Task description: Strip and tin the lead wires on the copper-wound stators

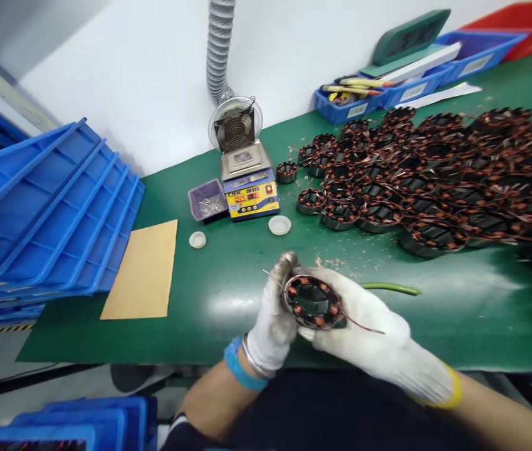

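Observation:
Between my two gloved hands is a motor stator [315, 302], a dark ring with copper windings inside and wire ends sticking out on both sides. My left hand [275, 319], in a soiled white glove, grips its left rim with the fingers curled. The right side of the ring rests in my right hand [364, 313], whose white glove has a yellow cuff. The stator is held above the near part of the green table [228, 269], tilted so its open face shows. A green tube-like strip [390, 287] lies just beyond my right hand.
Many similar stators [430, 235] crowd the table's right side. At the back stand a solder pot [251, 194] and a purple tray [208, 200] of bits, with two white lids [279, 225] near them. Cardboard [143, 269] and stacked blue bins [59, 207] are left; small bins [348, 111] line the wall.

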`<state>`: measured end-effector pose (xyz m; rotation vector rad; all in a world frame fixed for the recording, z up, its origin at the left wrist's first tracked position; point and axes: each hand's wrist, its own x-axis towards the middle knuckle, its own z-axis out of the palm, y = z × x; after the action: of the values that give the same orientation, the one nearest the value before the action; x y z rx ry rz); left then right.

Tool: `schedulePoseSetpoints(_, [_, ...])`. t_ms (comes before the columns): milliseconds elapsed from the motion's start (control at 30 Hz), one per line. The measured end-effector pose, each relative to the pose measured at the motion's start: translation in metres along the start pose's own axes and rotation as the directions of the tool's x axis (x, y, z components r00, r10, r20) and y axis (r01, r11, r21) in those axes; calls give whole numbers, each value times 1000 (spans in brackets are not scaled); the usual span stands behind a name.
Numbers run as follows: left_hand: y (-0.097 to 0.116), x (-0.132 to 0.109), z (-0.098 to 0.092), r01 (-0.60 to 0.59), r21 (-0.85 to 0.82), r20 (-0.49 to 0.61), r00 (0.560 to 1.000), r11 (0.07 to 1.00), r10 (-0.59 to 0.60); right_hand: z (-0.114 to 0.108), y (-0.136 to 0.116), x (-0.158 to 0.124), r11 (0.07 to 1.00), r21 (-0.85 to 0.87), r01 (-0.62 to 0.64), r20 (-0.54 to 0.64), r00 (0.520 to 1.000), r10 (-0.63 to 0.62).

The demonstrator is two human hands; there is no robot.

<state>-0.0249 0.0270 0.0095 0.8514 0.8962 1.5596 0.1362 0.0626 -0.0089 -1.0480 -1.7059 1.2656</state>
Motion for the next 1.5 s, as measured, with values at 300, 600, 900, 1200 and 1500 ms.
schedulePoseSetpoints(300, [31, 6, 35, -189, -7, -420, 892, 982, 169, -21, -22, 1, 936, -328, 132, 84, 990, -111])
schedulePoseSetpoints(600, [40, 16, -1, 25, 448, -239, 966, 894, 93, -28, -14, -1, 841, -476, 255, 88, 966, -243])
schedulePoseSetpoints(900, [36, 10, -8, -46, 686, -43, 994, 726, 104, -32, -7, -3, 795, -519, 313, 86, 945, -316])
schedulePoseSetpoints(1200, [40, 11, -18, -11, 593, 143, 985, 805, -92, -36, -15, -1, 758, -604, 247, 89, 966, -244])
schedulePoseSetpoints(1500, [37, 27, -14, 331, 402, 0, 933, 854, -361, -45, -22, -3, 777, -556, 297, 159, 955, -251])
